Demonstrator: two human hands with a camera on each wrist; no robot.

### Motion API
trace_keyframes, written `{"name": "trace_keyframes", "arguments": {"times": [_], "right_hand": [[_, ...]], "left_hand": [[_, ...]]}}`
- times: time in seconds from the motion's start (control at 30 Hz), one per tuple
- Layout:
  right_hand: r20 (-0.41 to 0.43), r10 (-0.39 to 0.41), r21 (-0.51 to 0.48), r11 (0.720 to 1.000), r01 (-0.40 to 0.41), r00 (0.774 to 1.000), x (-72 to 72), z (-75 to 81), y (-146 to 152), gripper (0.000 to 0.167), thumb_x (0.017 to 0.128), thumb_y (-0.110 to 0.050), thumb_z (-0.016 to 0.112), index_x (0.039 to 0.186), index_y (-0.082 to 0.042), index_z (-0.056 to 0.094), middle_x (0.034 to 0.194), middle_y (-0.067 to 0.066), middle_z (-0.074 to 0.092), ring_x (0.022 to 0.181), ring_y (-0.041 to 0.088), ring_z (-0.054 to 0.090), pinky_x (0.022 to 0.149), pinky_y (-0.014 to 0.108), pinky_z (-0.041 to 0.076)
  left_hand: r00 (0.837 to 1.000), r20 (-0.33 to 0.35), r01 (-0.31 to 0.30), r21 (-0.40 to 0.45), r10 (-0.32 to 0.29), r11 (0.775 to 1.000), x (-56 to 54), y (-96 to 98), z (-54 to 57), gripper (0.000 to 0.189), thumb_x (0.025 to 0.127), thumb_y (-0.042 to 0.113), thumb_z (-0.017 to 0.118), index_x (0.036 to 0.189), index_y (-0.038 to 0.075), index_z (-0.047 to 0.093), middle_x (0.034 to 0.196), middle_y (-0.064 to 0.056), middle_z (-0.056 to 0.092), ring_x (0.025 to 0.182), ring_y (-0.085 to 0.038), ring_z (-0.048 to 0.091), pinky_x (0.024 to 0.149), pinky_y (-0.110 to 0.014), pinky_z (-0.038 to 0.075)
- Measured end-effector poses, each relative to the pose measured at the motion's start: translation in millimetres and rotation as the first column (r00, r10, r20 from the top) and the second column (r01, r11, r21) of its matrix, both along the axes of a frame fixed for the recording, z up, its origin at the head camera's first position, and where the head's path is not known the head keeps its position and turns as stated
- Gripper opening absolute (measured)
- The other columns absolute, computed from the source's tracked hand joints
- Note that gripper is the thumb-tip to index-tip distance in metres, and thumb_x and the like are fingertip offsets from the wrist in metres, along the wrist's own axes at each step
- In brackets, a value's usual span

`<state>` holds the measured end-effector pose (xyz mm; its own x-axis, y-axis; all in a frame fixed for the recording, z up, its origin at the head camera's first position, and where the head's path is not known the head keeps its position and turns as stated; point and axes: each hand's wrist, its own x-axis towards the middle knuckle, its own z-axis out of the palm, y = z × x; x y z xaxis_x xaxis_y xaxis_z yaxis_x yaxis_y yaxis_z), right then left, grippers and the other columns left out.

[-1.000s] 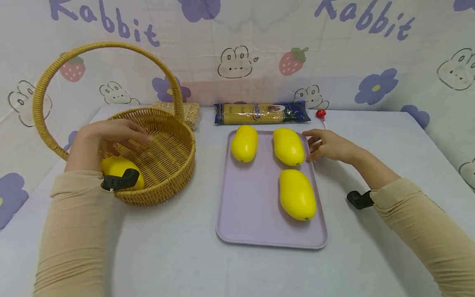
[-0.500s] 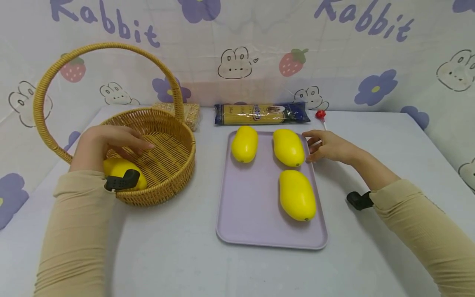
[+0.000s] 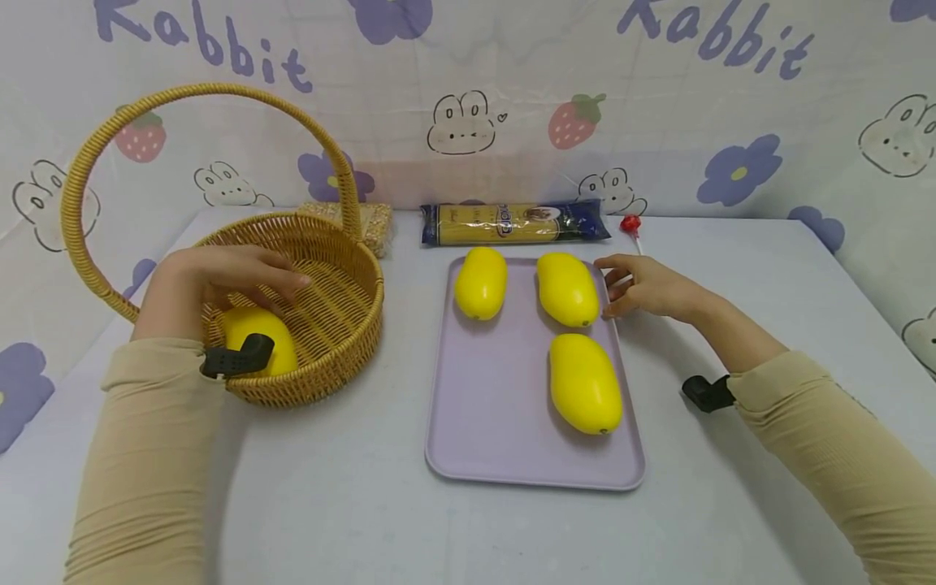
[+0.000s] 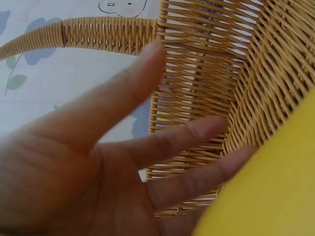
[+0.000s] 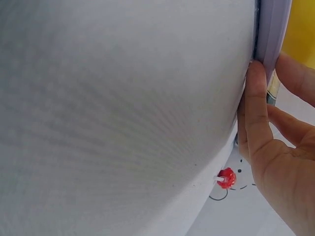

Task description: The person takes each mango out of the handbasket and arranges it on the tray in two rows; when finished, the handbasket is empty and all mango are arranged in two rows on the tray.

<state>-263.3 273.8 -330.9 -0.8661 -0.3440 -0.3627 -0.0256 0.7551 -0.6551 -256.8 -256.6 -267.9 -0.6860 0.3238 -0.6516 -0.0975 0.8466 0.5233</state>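
Note:
In the head view my left hand reaches over the left rim into the wicker basket, its fingers loosely extended. Beneath the palm a yellow mango lies in the basket, partly hidden by the hand and the wrist camera. The left wrist view has that mango close beside the fingers, with the thumb apart from it. My right hand pinches the right rim of the lilac tray, seen also as a tray edge in the right wrist view. Three mangoes, including one near the right fingertips, lie on it.
Behind the tray lies a bag of spaghetti, with a red lollipop to its right. A clear pack of grain-like pieces sits behind the basket. The basket's tall handle arches above the left hand. A printed cloth hangs behind.
The mango in the basket has shifted slightly to the right and turned, and my left hand has moved a little rightward. My right hand and the tray have stayed in place.

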Motion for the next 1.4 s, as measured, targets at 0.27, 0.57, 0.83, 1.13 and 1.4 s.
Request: {"name": "trace_keyframes", "arguments": {"times": [0.27,0.57,0.83,1.13,1.4], "right_hand": [[-0.004,0.007,0.000,1.000,-0.007,1.000,-0.2,0.2,1,0.080,0.086,-0.009,0.066,0.154,-0.002,0.025,0.145,0.029,0.038,0.122,0.041,0.045,0.110,0.059,0.044],[-0.012,0.007,0.003,1.000,-0.007,1.000,1.1,0.4,1,0.079,0.086,-0.009,0.066,0.153,-0.002,0.026,0.143,0.029,0.040,0.120,0.040,0.045,0.109,0.058,0.044],[-0.010,0.008,-0.003,1.000,-0.008,1.000,1.4,0.4,1,0.079,0.086,-0.010,0.066,0.153,-0.002,0.026,0.144,0.029,0.039,0.121,0.041,0.045,0.109,0.059,0.043],[-0.003,-0.001,-0.005,1.000,0.001,1.000,0.7,0.3,0,0.079,0.086,-0.008,0.067,0.154,-0.002,0.025,0.143,0.028,0.039,0.120,0.039,0.045,0.109,0.057,0.044],[-0.003,0.003,0.003,1.000,-0.003,1.000,1.9,1.8,0,0.080,0.086,-0.010,0.067,0.154,-0.003,0.026,0.143,0.027,0.039,0.120,0.039,0.045,0.109,0.057,0.044]], "left_hand": [[1.000,-0.005,0.002,0.076,-0.002,0.997,-3.7,1.7,-1.6,0.076,0.099,0.054,0.048,0.154,0.006,0.027,0.152,-0.020,0.045,0.136,-0.035,0.052,0.109,-0.072,0.034],[0.999,-0.038,-0.002,0.126,0.007,0.992,-2.3,0.7,-3.0,0.071,0.100,0.049,0.050,0.154,0.009,0.027,0.152,-0.019,0.045,0.132,-0.032,0.056,0.112,-0.068,0.035],[0.999,-0.050,-0.009,-0.031,0.007,0.999,1.2,1.6,0.1,0.082,0.097,0.062,0.046,0.151,0.002,0.032,0.148,-0.024,0.046,0.137,-0.044,0.046,0.101,-0.060,0.050],[0.998,-0.019,-0.058,-0.211,0.055,0.976,11.0,2.0,3.7,0.097,0.090,0.074,0.044,0.145,-0.005,0.035,0.143,-0.030,0.042,0.124,-0.044,0.052,0.085,-0.045,0.060],[0.996,0.001,-0.083,-0.123,0.084,0.989,10.9,4.7,3.0,0.100,0.090,0.071,0.049,0.154,-0.001,0.021,0.153,-0.028,0.028,0.135,-0.048,0.040,0.098,-0.050,0.055]]}}
